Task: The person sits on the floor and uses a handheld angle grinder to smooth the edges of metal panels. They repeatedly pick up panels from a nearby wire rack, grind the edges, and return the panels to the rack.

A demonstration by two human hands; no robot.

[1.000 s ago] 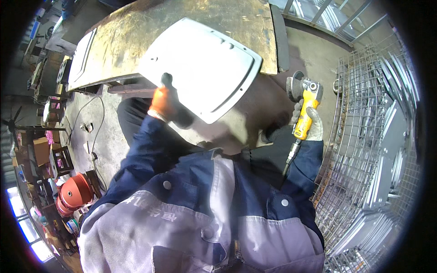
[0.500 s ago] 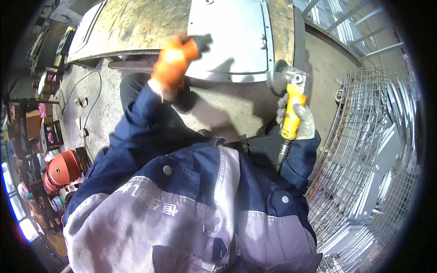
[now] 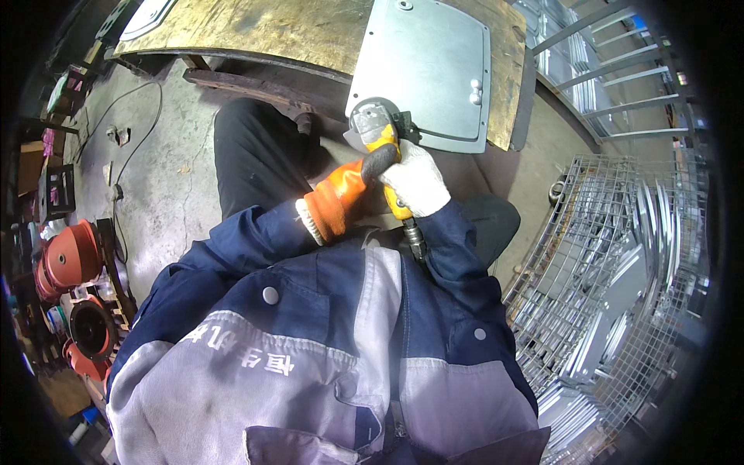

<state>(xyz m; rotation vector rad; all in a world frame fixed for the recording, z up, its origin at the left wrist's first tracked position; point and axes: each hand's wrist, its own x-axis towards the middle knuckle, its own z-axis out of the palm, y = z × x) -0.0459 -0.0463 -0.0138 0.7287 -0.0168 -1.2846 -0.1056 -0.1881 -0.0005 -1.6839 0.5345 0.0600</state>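
A yellow angle grinder [image 3: 393, 198] is held in front of my torso, its round head pointing away toward the workbench. My left hand [image 3: 341, 198], in an orange glove with dark fingertips, closes on its body from the left. My right hand [image 3: 418, 182], in a white glove, wraps around it from the right. A dark connector and cord [image 3: 415, 239] run from its rear end toward me. Just beyond, a flat grey metal panel [image 3: 426, 74] with rounded corners and small holes lies on the bench. The grinder head overlaps the panel's near left corner; whether they touch I cannot tell.
The worn wooden workbench [image 3: 287, 35] spans the far side, with another metal panel [image 3: 145, 17] at its left end. At right stands a wire mesh cage [image 3: 550, 256] of metal pieces. Reddish round parts [image 3: 70, 252] sit at left, near a floor cable [image 3: 160, 101].
My left hand has come off the panel's left side and taken hold of the grinder. My right hand has brought the grinder leftward to the middle, in front of me.
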